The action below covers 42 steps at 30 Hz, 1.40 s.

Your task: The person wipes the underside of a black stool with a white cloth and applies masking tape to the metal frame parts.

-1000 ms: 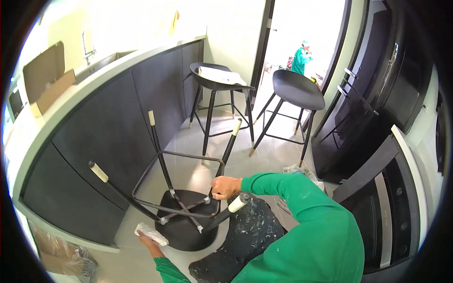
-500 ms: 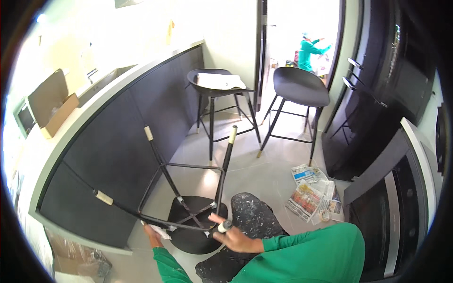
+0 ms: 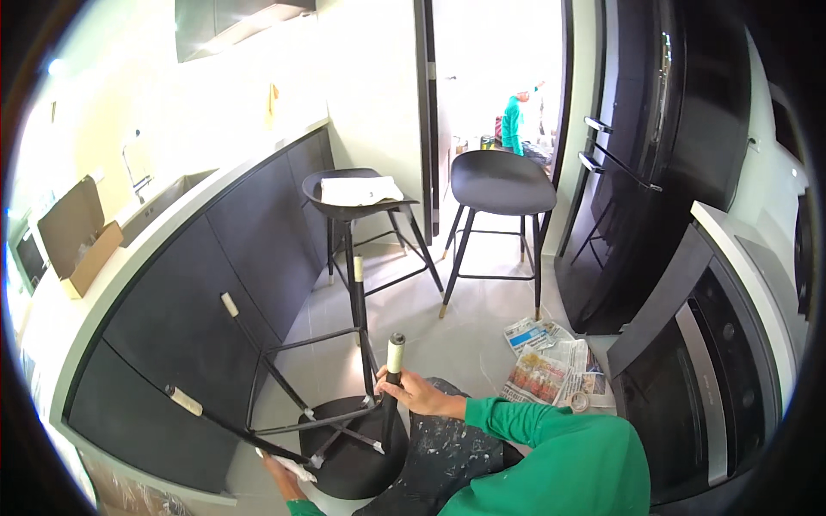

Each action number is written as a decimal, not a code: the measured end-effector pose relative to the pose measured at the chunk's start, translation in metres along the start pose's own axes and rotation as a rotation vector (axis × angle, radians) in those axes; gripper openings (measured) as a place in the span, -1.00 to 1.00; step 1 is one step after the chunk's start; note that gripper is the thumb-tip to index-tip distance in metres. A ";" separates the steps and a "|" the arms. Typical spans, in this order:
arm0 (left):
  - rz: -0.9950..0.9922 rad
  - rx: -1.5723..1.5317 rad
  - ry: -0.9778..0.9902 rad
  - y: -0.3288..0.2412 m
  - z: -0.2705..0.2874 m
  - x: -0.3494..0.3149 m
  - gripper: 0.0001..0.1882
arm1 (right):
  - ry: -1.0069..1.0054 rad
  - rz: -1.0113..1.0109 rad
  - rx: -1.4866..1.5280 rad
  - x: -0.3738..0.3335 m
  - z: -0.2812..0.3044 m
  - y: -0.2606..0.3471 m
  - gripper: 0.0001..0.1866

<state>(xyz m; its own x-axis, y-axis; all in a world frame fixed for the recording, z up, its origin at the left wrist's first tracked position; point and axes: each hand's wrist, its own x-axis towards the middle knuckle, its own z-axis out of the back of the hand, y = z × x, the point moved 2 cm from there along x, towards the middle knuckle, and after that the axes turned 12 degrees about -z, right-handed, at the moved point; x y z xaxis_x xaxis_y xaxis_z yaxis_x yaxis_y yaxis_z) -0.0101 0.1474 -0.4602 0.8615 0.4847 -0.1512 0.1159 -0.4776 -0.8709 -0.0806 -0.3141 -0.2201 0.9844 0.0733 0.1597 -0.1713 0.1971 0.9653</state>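
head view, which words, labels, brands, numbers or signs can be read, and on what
Newspapers: printed, too small and blurred to read.
Oven handle: faint marking, too small to read.
White sheet: small dark mark, cannot tell what.
Upturned stool: no lettering visible.
No legible text elsewhere.

Black stool (image 3: 357, 473), upside down on the floor (image 3: 439, 353) — four legs (image 3: 391, 417) up, cream-coloured tips (image 3: 395, 354), white cloth (image 3: 298, 469) at one leg

a kitchen with pale wall (image 3: 374, 103), grey tiled floor (image 3: 452, 353) with shine of light, dark cabinets (image 3: 258, 215) under a white counter (image 3: 86, 331) with sink (image 3: 163, 202), two upright black stools (image 3: 503, 185), very bright doorway (image 3: 490, 52), black oven (image 3: 667, 404) on the right
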 end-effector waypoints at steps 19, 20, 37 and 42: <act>0.122 -0.055 0.122 0.093 -0.084 -0.190 -0.62 | -0.457 -0.063 0.124 0.073 0.160 -0.075 -0.55; 0.121 -0.059 0.164 0.102 -0.083 -0.197 -0.58 | -0.487 -0.057 0.155 0.076 0.170 -0.079 -0.53; 0.368 0.378 -0.104 0.181 -0.057 -0.198 -0.39 | -0.789 0.069 0.052 0.119 0.230 -0.098 -0.59; -0.585 1.256 -0.042 0.285 -0.040 -0.201 -0.52 | -0.814 -0.064 0.208 0.150 0.157 -0.096 -0.67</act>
<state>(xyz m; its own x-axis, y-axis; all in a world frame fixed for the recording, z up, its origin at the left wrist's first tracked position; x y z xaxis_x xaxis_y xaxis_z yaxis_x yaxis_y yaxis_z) -0.1302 -0.1150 -0.6594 0.8245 0.4155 0.3841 -0.0854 0.7624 -0.6415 0.0899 -0.4756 -0.2563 0.7267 -0.6754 0.1254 -0.1820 -0.0131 0.9832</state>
